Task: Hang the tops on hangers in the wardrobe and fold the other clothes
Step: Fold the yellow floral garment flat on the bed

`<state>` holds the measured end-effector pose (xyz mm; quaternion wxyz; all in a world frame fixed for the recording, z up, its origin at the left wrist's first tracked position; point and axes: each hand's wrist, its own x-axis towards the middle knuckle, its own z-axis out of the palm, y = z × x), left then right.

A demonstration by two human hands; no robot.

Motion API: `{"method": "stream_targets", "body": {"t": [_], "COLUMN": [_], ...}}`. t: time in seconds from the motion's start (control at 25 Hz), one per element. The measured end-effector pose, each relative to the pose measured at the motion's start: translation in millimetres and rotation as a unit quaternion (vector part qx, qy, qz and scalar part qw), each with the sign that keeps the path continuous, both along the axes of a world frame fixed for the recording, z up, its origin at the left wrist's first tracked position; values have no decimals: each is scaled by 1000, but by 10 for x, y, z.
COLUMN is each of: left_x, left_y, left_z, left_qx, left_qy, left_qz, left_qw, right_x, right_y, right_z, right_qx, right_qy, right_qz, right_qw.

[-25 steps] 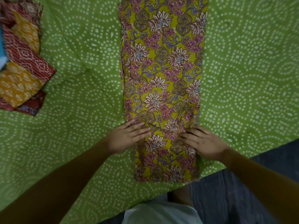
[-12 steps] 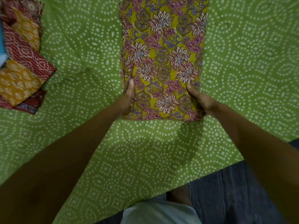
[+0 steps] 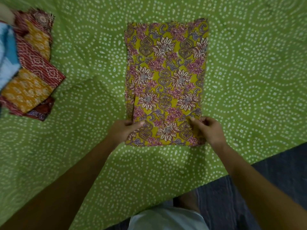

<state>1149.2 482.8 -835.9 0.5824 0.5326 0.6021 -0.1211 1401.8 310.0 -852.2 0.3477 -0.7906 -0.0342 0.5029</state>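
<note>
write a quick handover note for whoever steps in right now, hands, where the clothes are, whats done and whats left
Left hand: grips the near left corner of the yellow floral garment, thumb on top.
Right hand: fingers curled, pinching the near right corner.
The garment lies flat in a long folded rectangle on the green bedspread, in front of the person.
A folded pile of red and orange patterned cloth sits at the far left, with something light blue at the frame edge.
Done: the floral piece is folded at least lengthwise.
Left: probably another fold, then move it to the pile. No hangers or wardrobe in view.
</note>
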Motion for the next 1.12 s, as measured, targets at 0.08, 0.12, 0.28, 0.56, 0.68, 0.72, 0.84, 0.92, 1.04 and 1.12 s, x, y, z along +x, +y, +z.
{"method": "stream_targets", "body": {"t": [0.08,0.12,0.28,0.56,0.68,0.72,0.84,0.92,1.04,1.12], "left_x": [242,363,616,399,173,126,288,452,504,544], "left_y": [180,252,371,444,665,754,881,920,1050,998], "left_z": [8,10,15,-136,-155,-163,-310,-398,-498,-383], "left_qx": [42,68,201,461,559,550,513,469,381,333], "left_qy": [-5,-11,-27,-1,-125,-125,-64,-55,-106,-158], "left_qz": [54,57,68,-306,-607,-665,-724,-742,-739,-601], "left_qw": [998,996,977,833,550,490,457,476,545,710], "right_x": [88,116,259,426,726,826,832,722,810,813], "right_y": [191,290,470,362,145,114,375,647,778,744], "right_z": [-39,-53,-189,-220,-115,-126,-324,-425,-508,-475], "right_qx": [16,38,101,43,144,170,161,173,201,174], "right_qy": [-20,-21,-82,-323,-451,-452,-402,-399,-354,-219], "right_qz": [-1,-6,-41,247,573,646,754,772,745,627], "right_qw": [1000,999,991,913,669,591,494,464,529,727]}}
